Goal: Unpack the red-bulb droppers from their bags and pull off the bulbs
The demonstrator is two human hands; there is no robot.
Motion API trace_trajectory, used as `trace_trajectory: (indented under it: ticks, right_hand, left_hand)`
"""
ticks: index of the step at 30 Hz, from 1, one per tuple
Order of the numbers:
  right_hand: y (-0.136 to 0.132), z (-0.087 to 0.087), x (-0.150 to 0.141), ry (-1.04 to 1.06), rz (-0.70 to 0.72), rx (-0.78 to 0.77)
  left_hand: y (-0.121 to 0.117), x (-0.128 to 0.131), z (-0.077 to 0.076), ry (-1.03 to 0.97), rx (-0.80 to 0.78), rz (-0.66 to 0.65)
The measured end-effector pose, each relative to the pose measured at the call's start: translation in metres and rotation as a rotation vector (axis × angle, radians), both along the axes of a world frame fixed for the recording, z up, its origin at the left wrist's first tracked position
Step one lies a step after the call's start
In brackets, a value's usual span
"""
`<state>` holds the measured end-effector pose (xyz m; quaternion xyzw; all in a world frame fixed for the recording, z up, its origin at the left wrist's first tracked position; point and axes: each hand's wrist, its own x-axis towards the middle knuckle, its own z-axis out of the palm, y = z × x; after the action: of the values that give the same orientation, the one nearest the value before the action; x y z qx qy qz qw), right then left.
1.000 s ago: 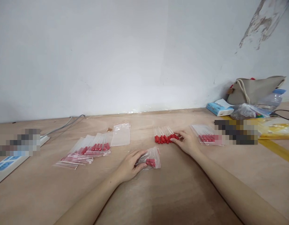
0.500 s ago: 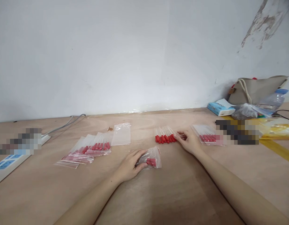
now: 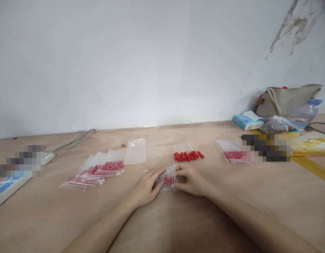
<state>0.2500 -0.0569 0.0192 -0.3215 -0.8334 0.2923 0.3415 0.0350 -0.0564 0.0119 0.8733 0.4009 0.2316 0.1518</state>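
A clear zip bag (image 3: pixel 169 170) with red-bulbed droppers (image 3: pixel 167 180) inside lies low on the table between my two hands. My left hand (image 3: pixel 148 186) has its fingers and thumb curled around the bag's left part. At the right end, the mouth of the bag is gripped by my right hand (image 3: pixel 190 180), thumb below and fingers above. Beyond them lies a row of loose droppers (image 3: pixel 187 155), thin clear stems pointing away and red rubber bulbs toward me. The stems inside the held bag are mostly hidden by my left hand.
Filled bags of droppers (image 3: pixel 99 167) overlap on the left, beside a stack of empty zip bags (image 3: pixel 136 151). More bagged droppers (image 3: pixel 233 154) lie right. A power strip (image 3: pixel 20 186) is far left; a tissue pack (image 3: pixel 247 121) and a grey bag (image 3: pixel 290 102) stand by the wall.
My right hand has moved from the loose droppers down and left to the mouth of the bag. The rightmost loose dropper now lies slanted, slightly apart. My left hand stays on the bag.
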Motion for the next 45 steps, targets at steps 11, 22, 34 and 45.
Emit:
trace_trajectory:
  ticks: [11, 22, 34, 45]
  right_hand:
    - [0.003, -0.007, -0.006, -0.168, -0.16, -0.026]
    - [0.004, -0.003, 0.0, -0.189, -0.149, -0.202]
    - [0.045, 0.043, 0.093, 0.373, -0.233, -0.593]
    - [0.06, 0.01, 0.084, 0.34, -0.639, 0.136]
  left_hand:
    - [-0.001, -0.003, -0.001, 0.06, -0.011, 0.004]
    - [-0.001, -0.006, 0.009, 0.372, -0.034, -0.141]
    - [0.001, -0.009, 0.009, 0.334, -0.063, -0.163]
    - [-0.009, 0.012, 0.024, 0.292, -0.086, -0.254]
